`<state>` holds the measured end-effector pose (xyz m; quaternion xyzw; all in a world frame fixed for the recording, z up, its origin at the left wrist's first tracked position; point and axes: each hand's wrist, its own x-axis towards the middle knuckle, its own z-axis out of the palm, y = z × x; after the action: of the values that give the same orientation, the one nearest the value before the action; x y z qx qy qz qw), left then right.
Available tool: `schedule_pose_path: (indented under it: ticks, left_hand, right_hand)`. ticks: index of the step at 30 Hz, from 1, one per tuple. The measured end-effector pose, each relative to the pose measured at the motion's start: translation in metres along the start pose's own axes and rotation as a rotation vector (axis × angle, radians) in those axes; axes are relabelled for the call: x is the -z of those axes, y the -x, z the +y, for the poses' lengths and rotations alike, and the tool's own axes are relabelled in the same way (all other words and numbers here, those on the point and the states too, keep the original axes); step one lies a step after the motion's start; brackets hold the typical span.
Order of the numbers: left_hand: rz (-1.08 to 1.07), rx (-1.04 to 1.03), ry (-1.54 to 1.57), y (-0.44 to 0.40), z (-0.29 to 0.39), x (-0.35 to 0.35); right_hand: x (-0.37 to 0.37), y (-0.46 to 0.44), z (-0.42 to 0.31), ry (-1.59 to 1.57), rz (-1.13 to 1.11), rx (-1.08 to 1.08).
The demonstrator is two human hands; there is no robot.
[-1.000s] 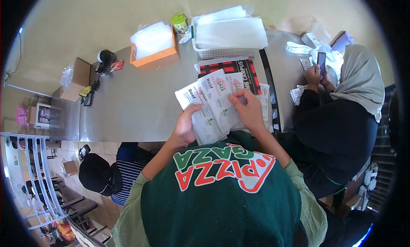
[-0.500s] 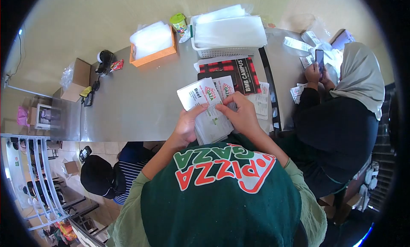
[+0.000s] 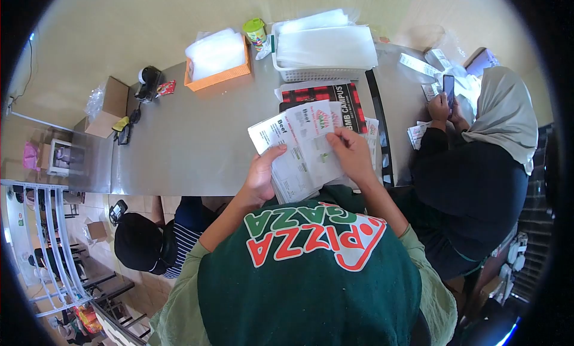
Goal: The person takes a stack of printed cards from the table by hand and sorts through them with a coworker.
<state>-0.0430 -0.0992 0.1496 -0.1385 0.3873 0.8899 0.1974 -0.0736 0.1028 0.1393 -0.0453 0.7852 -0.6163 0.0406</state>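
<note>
My left hand (image 3: pixel 260 173) grips a stack of white printed packets (image 3: pixel 287 167) by its left side, thumb on top. "Beef" is printed on the upper ones. My right hand (image 3: pixel 351 155) pinches a printed packet (image 3: pixel 320 149) that lies partly over the stack, shifted to the right. Beyond the packets, a black and red "BMB CAMPUS" packet (image 3: pixel 348 104) rests on the metal table (image 3: pixel 179 143). More printed packets (image 3: pixel 372 134) lie right of my right hand, partly hidden by it.
An orange basket (image 3: pixel 218 77) and a white basket (image 3: pixel 323 74) hold white sheets at the back, with a green-lidded cup (image 3: pixel 255 32) between them. A tape dispenser (image 3: pixel 147 86) and cardboard box (image 3: pixel 107 110) stand left. At right a person (image 3: pixel 472 167) holds a phone (image 3: pixel 448 89); another person (image 3: pixel 143 241) is lower left.
My right hand first moved in over the stack, then back out to the right with a packet between its fingers. My left hand has kept its hold on the stack.
</note>
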Motion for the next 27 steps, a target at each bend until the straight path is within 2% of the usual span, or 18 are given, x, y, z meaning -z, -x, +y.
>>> schedule_pose_path:
  ticks: [4, 7, 10, 13, 24, 27]
  left_hand:
    - [0.002, 0.028, 0.014, 0.005, 0.006, -0.004]
    - [0.007, 0.036, 0.013, 0.005, 0.007, -0.006]
    - [-0.012, 0.036, 0.013, -0.001, 0.003, -0.004]
    - [-0.016, 0.026, -0.015, -0.002, 0.003, -0.007]
    - [0.013, 0.033, -0.029, -0.002, 0.004, -0.006]
    - [-0.040, 0.035, 0.025, -0.003, 0.004, -0.005]
  right_hand:
    - [0.018, -0.009, 0.021, -0.019, 0.202, 0.088]
    - [0.011, -0.005, -0.012, -0.191, 0.295, 0.172]
    - [0.012, -0.002, 0.001, 0.067, -0.003, 0.251]
    - [-0.007, 0.006, -0.019, 0.067, -0.060, 0.145]
    - [-0.016, 0.001, -0.015, 0.078, -0.042, 0.105]
    - [-0.016, 0.001, -0.015, 0.050, -0.039, 0.084]
